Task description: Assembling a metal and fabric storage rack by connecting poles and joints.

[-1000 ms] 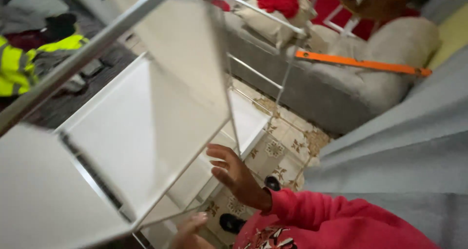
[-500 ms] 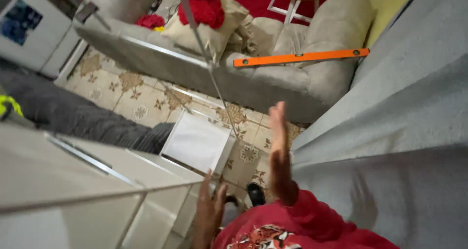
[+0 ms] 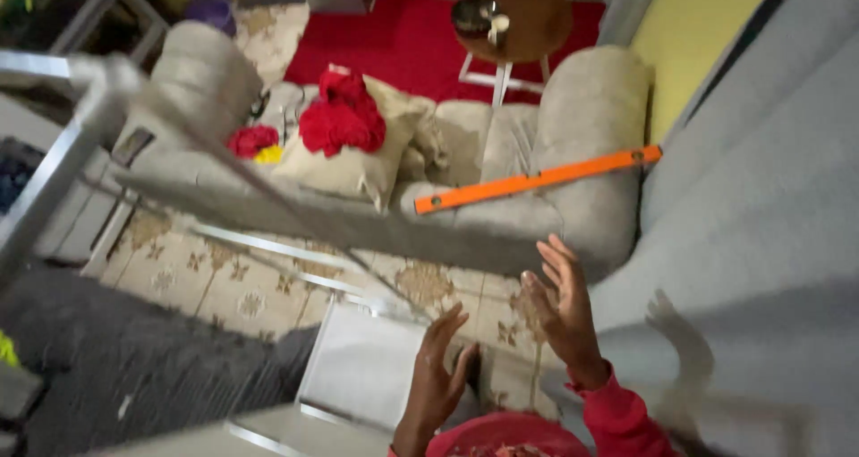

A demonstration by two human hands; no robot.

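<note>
Now both hands are up and empty. The right hand is raised with fingers spread, palm open, just in front of the grey sofa; the left hand is lower, fingers apart too, touching nothing. A second ago the right hand was against the white shelf panels; that unit has swung out of the middle, and only one white panel shows, on the tiled floor below the sofa, nearest the left hand. So the grip is off it. An orange level lies along the sofa seat, red cloth on its cushion. Blurred metal rails cross the left; their joints are unclear.
</note>
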